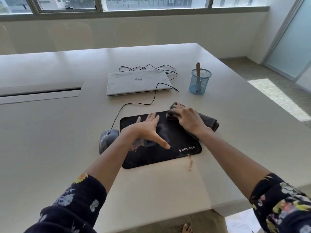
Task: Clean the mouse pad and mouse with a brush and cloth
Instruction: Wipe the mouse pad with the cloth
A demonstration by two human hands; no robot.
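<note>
A black mouse pad with a white "sounce" logo lies on the white table, with pale smudges on its surface. My left hand rests flat on the pad, fingers spread, holding nothing. My right hand presses down on a folded grey cloth at the pad's far right corner. A grey wired mouse sits on the table just left of the pad, partly hidden by my left wrist. A brush with a wooden handle stands in a blue mesh cup at the back right.
A closed white laptop lies behind the pad, with black cables looping around it and down to the mouse. A reddish stain marks the table by the pad's near right corner. The table's right edge drops off to the floor.
</note>
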